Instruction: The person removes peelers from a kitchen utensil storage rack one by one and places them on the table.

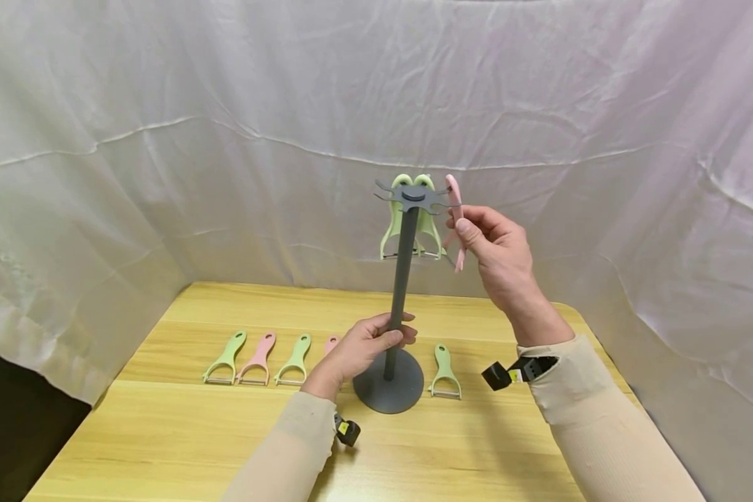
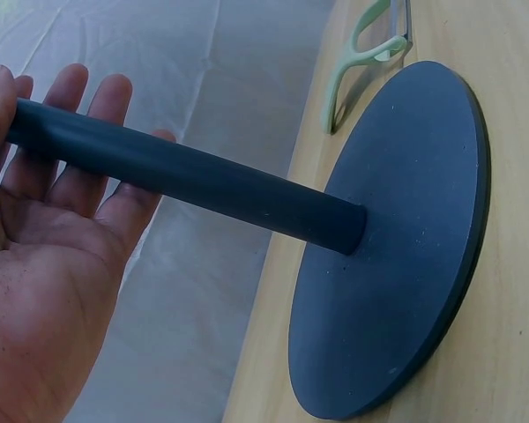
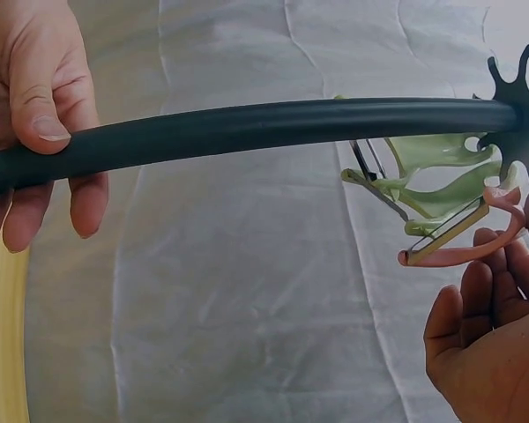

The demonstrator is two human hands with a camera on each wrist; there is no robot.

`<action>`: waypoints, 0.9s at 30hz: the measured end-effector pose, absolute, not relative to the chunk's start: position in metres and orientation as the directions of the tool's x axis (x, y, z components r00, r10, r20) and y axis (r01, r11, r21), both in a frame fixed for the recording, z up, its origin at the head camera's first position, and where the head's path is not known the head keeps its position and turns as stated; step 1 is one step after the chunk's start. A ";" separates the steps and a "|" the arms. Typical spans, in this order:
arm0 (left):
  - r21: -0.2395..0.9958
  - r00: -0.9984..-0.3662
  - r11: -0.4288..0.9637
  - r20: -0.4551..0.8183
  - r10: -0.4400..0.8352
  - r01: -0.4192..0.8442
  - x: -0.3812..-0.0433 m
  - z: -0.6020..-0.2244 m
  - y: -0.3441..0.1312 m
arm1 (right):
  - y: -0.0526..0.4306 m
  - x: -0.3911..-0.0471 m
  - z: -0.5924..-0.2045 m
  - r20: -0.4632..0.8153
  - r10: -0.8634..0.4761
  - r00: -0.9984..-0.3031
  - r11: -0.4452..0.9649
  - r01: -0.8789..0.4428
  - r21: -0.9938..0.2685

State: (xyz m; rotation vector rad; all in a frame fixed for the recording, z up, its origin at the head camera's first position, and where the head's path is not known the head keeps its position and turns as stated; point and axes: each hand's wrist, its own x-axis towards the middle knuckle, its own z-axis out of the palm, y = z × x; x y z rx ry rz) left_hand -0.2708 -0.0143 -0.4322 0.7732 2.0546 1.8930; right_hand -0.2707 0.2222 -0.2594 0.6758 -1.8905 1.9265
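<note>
My left hand (image 1: 364,345) holds the upright pole (image 1: 404,272) of a dark grey stand, thumb in front and fingers behind, above its round base (image 2: 414,291). My right hand (image 1: 505,254) pinches a pink peeler (image 1: 454,188) by its handle at the right side of the hooked top (image 1: 414,198). The peeler's hole end is up by a hook tip; whether the hook passes through the hole I cannot tell. Two green peelers, a left one (image 1: 394,219) and a right one (image 1: 429,222), hang blade-down from hooks at the back.
On the wooden table (image 1: 163,432), a green peeler (image 1: 228,357), a pink peeler (image 1: 261,357) and another green peeler (image 1: 298,357) lie left of the base. A further pink peeler (image 1: 331,342) is partly hidden by my left hand. Right of the base lies a green peeler (image 1: 442,362). Pale curtains (image 1: 288,90) surround the table.
</note>
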 end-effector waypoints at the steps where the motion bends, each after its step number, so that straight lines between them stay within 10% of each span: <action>1: 0.976 -0.831 0.019 0.173 0.528 0.216 -0.271 -0.432 -0.014 | 0.222 -0.271 -0.259 0.562 -0.072 -0.824 -0.039 -0.561 -0.827; 27: 0.975 -0.831 0.014 0.182 0.525 0.222 -0.273 -0.435 -0.011 | 0.223 -0.271 -0.262 0.609 -0.007 -0.793 -0.150 -0.601 -0.785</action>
